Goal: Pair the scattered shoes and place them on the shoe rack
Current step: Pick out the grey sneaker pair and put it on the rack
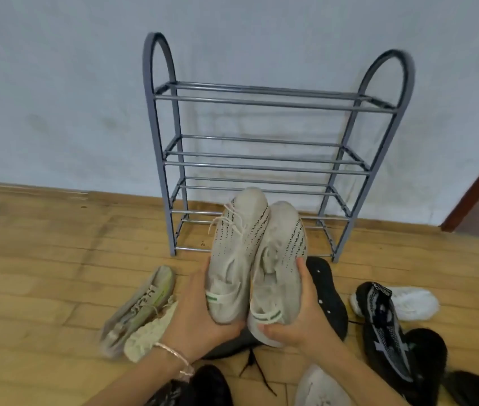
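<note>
Head view: left hand grips one beige sneaker, right hand its touching mate.

1 shoe rack, 4 tiers. 2 hands: left hand, right hand. 2 beige sneakers. 1 white shoe, 1 black-grey knit shoe. Black shoes overlap, can't count them.

A pale bluish-white wall fills the upper half, with faint grey smudges low down. Beneath it lies a floor of worn, honey-coloured wooden boards. At the far right a reddish-brown door frame slants down to the floor.
</note>
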The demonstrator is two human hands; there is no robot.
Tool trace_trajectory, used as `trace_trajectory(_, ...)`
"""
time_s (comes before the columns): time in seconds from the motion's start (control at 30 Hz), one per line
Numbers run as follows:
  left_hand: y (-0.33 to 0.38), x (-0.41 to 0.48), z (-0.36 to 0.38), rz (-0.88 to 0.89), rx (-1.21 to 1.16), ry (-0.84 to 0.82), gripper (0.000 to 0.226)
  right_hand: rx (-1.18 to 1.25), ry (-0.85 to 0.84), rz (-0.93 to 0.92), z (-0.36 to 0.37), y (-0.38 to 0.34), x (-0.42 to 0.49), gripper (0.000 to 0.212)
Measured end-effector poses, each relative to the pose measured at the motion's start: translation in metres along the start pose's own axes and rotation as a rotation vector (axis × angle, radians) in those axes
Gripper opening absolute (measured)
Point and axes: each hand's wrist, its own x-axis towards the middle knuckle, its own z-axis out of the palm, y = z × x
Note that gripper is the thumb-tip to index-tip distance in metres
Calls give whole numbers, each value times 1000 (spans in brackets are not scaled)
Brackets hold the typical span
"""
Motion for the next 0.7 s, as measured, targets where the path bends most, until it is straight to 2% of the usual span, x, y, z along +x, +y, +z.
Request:
trace_trajectory(0.07,4,-7,-16,55,50,12,107,-14,-31,5,-1,-17,-5,159)
trace_trajectory(0.13,13,-13,-31,106,167,38,114,-21,-63,6,2,-34,-11,160)
trace_trajectory(0.3,21,-30,-52,169,242,82,98,-109,-77,32,19,-58,-17,169)
trace_trajectory(0.4,7,-35,-58,117,213,62,99,-79,-117,63,35,-60,-15,142)
trace_trajectory(0.47,-6,-38,-59,60,135,81,85,-40,-146,102,43,-54,-10,132)
trace_trajectory(0.53,-21,-37,-54,40,85,63,78,-39,-164,115,50,-44,-2,131)
trace_trajectory(0.7,-74,-5,-26,-74,81,-11,91,33,-150,156,47,2,30,132)
